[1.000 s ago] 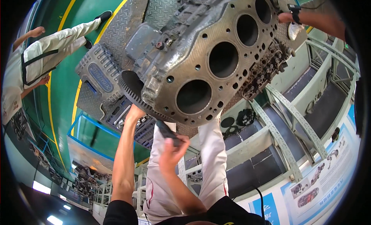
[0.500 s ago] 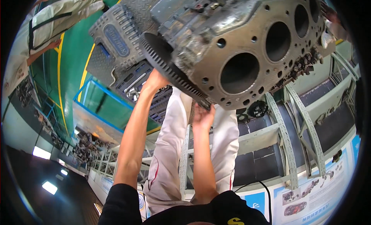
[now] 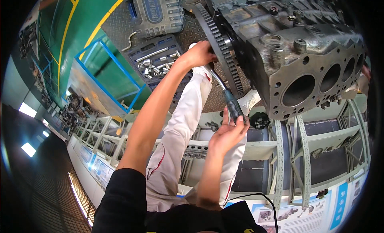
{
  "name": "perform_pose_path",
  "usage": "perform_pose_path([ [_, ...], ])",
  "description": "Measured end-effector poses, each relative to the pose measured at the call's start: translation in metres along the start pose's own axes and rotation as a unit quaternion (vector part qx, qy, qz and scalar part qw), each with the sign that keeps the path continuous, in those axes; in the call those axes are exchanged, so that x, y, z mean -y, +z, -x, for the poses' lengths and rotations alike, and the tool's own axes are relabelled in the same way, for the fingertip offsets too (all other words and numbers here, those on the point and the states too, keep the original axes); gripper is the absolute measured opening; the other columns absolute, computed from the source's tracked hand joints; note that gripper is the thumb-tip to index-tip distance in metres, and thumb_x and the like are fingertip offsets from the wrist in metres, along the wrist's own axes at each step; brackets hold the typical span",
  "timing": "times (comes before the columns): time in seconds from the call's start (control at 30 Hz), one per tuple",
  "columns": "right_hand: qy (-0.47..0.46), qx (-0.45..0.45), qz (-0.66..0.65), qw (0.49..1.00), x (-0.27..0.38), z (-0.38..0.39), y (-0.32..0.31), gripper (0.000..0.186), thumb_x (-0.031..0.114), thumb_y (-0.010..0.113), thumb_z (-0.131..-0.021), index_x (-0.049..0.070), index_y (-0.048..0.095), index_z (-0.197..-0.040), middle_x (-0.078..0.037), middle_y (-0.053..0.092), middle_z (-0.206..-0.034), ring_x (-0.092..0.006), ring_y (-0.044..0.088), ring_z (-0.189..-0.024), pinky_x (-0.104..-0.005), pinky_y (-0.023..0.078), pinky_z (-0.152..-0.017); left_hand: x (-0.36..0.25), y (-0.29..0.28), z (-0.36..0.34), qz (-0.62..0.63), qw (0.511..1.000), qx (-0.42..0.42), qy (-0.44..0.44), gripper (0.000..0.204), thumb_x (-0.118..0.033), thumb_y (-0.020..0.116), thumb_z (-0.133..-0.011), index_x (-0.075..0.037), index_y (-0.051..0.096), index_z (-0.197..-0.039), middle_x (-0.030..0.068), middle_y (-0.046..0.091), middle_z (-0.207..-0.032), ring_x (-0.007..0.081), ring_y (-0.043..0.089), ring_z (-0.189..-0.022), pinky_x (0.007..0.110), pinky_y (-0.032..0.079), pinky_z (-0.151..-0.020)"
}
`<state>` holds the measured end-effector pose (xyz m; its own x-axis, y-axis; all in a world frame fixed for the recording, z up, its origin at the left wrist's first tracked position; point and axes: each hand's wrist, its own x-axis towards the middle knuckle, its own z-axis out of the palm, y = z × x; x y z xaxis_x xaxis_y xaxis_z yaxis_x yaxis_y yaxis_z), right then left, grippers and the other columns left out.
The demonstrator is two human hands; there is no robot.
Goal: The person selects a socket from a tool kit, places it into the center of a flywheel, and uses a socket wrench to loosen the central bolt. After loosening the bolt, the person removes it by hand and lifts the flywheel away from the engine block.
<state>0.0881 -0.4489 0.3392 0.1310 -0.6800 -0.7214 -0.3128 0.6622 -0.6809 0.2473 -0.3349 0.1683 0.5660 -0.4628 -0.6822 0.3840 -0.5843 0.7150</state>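
Ratchet wrench [image 3: 224, 91]: head end set against the toothed flywheel [image 3: 224, 45] at the end of the engine block [image 3: 296, 53], dark handle running down and away from the block. Right hand [image 3: 229, 133] fingers closed round the handle grip, below the flywheel. Left hand [image 3: 199, 55] fingers curled shut over the wrench head, touching the flywheel face; socket itself hidden under the hand. Block shows four cylinder bores [image 3: 298, 90] on the side away from the flywheel. Open socket set case [image 3: 160, 59] lies on the chequer-plate floor [image 3: 120, 29], just beside the flywheel; closed grey case [image 3: 154, 13] further out. Risk (judgement): if the socket sits crooked on the bolt, a hard pull may slip it off, knuckles hitting the teeth; flywheel may also turn w/ the wrench.
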Motion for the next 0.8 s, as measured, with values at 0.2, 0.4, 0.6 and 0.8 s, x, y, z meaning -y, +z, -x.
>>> perform_pose_path([
  [0.2,0.123,-0.016,-0.062,0.99,-0.044,-0.038,-0.043,0.032,0.021,0.055,-0.099,-0.007,0.053,-0.114,-0.017,0.063,-0.112,-0.028,0.064,-0.102,-0.0361,0.056,-0.097,0.001,-0.002,0.007,0.007,0.998,0.009,-0.059,0.044,-0.018,0.072,-0.079,-0.001,0.064,-0.12,0.0221,0.07,-0.104,0.0367,0.068,-0.1,0.04,0.052,-0.088],
  [0.4,0.213,0.127,0.028,0.968,-0.067,-0.035,-0.07,0.033,0.021,0.056,-0.097,-0.004,0.051,-0.118,-0.019,0.062,-0.107,-0.0296,0.065,-0.103,-0.0376,0.056,-0.096,0.005,-0.005,0.024,-0.016,0.997,-0.012,-0.076,0.05,-0.023,0.071,-0.08,-0.001,0.062,-0.124,0.0249,0.07,-0.105,0.0384,0.067,-0.102,0.042,0.052,-0.089],
  [0.6,0.145,0.278,0.386,0.867,-0.051,-0.037,-0.055,0.025,0.025,0.061,-0.097,0.002,0.055,-0.105,-0.005,0.058,-0.081,-0.0136,0.058,-0.063,-0.0282,0.046,-0.056,0.005,0.027,0.036,0.073,0.986,-0.147,0.005,0.043,-0.024,0.07,-0.087,0.002,0.058,-0.119,0.0249,0.068,-0.095,0.0388,0.068,-0.089,0.043,0.052,-0.076],
  [0.8,0.192,0.31,0.503,0.783,-0.042,-0.051,-0.03,0.025,0.027,0.064,-0.097,0.005,0.055,-0.089,0.002,0.049,-0.06,-0.0076,0.046,-0.047,-0.0248,0.038,-0.044,0.005,0.044,0.04,0.145,0.96,-0.234,0.048,0.032,-0.018,0.064,-0.092,0.002,0.056,-0.114,0.0241,0.066,-0.097,0.0431,0.064,-0.091,0.045,0.051,-0.076],
])
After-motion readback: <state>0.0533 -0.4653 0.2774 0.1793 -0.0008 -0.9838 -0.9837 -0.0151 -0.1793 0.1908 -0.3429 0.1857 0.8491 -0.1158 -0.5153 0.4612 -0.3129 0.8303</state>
